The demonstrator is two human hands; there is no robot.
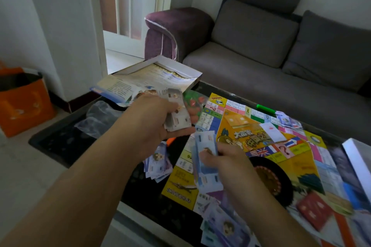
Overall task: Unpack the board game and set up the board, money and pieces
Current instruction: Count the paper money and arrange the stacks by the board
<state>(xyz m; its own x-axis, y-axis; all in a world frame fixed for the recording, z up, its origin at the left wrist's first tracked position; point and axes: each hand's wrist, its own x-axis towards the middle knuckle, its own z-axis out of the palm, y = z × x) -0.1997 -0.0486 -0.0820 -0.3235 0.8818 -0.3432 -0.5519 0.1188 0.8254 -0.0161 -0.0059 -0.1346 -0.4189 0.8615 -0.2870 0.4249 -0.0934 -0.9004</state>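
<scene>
The colourful game board point(261, 146) lies unfolded on the dark glass coffee table point(66, 136). My left hand point(158, 122) grips a stack of play money point(177, 114) above the board's far left corner. My right hand point(224, 158) pinches a few bluish notes point(204, 152) just over the board's left side. More notes lie in loose piles at the board's left edge point(158, 164), at the near edge point(224, 226) and at the far right corner point(287, 120). A bag of red and green pieces point(193, 104) lies behind my left hand.
The open game box point(170, 66) with a rules sheet point(128, 84) sits at the table's far left corner. A crumpled clear plastic wrap point(100, 116), a green marker point(265, 108), red cards point(313, 210) and a white box lid point(359, 164) are on the table. A grey sofa point(261, 46) stands behind; an orange bag point(22, 102) stands left.
</scene>
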